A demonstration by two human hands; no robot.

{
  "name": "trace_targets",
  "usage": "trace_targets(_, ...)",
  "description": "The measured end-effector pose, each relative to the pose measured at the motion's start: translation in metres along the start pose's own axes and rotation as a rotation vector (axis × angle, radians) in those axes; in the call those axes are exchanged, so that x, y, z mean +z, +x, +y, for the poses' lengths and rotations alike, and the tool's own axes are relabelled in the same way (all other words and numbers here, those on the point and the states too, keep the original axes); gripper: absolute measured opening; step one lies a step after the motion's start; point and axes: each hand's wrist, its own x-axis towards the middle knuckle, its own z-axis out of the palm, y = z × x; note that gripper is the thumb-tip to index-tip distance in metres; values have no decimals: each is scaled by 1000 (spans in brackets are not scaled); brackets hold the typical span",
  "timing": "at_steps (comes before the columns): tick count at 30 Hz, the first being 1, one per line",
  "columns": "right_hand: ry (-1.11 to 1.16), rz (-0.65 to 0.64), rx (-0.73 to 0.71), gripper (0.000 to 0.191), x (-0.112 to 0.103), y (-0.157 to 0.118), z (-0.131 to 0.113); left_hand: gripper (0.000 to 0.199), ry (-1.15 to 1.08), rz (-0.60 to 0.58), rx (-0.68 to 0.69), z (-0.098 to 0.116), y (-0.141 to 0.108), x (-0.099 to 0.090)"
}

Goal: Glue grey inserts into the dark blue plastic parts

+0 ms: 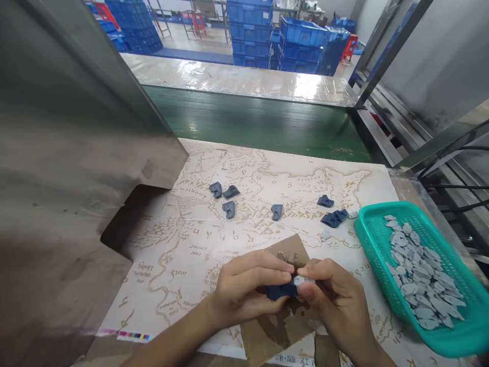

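Note:
My left hand (254,285) is closed around a dark blue plastic piece (280,291), partly hidden by the fingers. In a pinch, my right hand (332,295) grips a small light grey piece (300,280) against the blue one; the two pieces touch. Both hands are over a stained piece of brown cardboard (263,339). Beyond them, several loose blue pieces (277,212) lie spread on the map-printed sheet (191,239). A loose grey piece (325,235) rests on the sheet too, near a blue cluster (334,218).
To the right stands a teal basket (376,206) with many grey pieces (424,275) in it. A metal panel (76,153) rises on the left. Behind the sheet runs a green conveyor belt (263,122). Blue crates (250,30) are stacked in the background.

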Motion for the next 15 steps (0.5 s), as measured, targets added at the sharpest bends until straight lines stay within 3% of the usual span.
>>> trace_targets(4, 73, -47, 157, 24, 1, 3, 8, 29, 61, 1, -70, -10, -3, 4)
trace_targets(7, 53, -90, 255, 25, 1, 23, 1, 32, 177, -49, -107, -24, -2, -4)
trace_targets(10, -164, 8, 283, 23, 0, 81, -6, 43, 400, -26, -200, -39, 2, -25)
trace_targets(12, -306, 203, 299, 23, 0, 136, 0, 36, 638, 49, -372, -46, 6, -39)
trace_targets(15, -403, 303, 323, 29, 3, 214, 22, 35, 917, 26, -650, -49, 12, -54)
